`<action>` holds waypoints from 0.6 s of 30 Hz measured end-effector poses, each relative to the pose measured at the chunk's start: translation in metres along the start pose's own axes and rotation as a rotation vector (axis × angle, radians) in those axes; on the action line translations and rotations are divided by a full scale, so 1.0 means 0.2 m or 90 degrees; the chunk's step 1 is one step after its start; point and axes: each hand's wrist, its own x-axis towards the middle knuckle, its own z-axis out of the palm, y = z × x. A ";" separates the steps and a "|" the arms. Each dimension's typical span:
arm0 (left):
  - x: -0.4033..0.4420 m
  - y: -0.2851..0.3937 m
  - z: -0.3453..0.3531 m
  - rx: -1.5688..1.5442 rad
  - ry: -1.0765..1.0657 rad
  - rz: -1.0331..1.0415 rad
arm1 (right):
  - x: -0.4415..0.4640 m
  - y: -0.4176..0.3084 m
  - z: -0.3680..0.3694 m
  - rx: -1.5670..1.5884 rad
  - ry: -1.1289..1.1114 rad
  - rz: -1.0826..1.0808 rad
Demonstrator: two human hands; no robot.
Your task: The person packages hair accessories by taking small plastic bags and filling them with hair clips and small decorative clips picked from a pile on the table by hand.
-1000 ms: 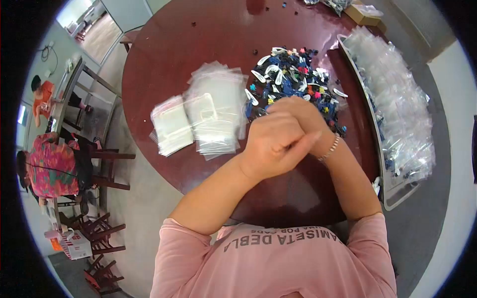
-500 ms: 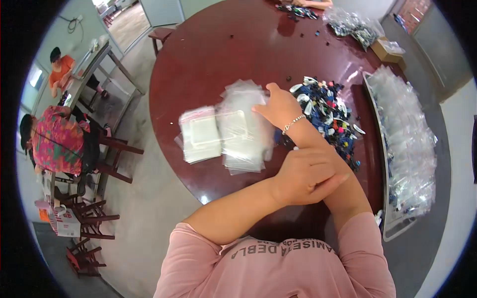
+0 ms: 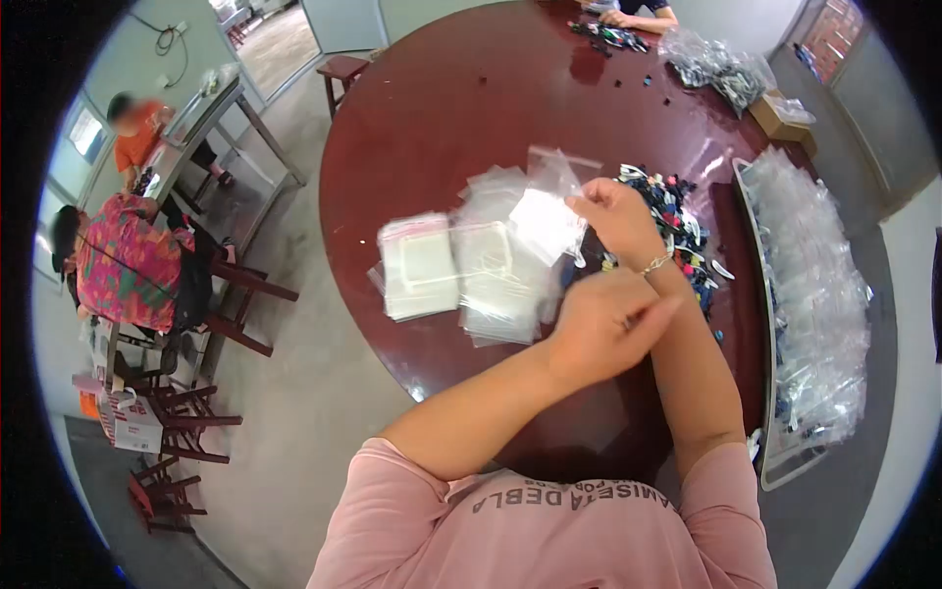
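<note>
Our right hand point(image 3: 626, 222), nearer, pinches a clear plastic bag point(image 3: 547, 217) toward nine o'clock, slanting one-to-seven; our left hand point(image 3: 601, 329) curls, maybe empty, we can't tell.

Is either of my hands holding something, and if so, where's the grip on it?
Your right hand pinches a clear plastic bag by its right side edge. Whether your left hand holds anything can't be told.

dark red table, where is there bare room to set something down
The widest patch of table lies beyond the bag stacks, towards the far clips, bar a few specks. A smaller one sits between the forearms and the shirt. Crowded: the bag stacks, nearer clip heap and bag-filled tray.
</note>
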 end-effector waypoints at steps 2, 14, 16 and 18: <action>0.00 -0.04 0.01 -0.035 0.028 -0.061 | -0.02 0.04 -0.10 0.185 0.013 0.084; 0.04 -0.24 -0.02 -0.204 0.086 -0.484 | -0.50 -0.04 -0.36 0.279 0.007 0.180; 0.02 -0.26 -0.03 -0.265 -0.047 -0.560 | -0.55 -0.02 -0.35 0.288 0.019 0.192; 0.00 -0.26 -0.02 -0.311 -0.190 -0.671 | -0.58 0.03 -0.33 0.247 0.074 0.099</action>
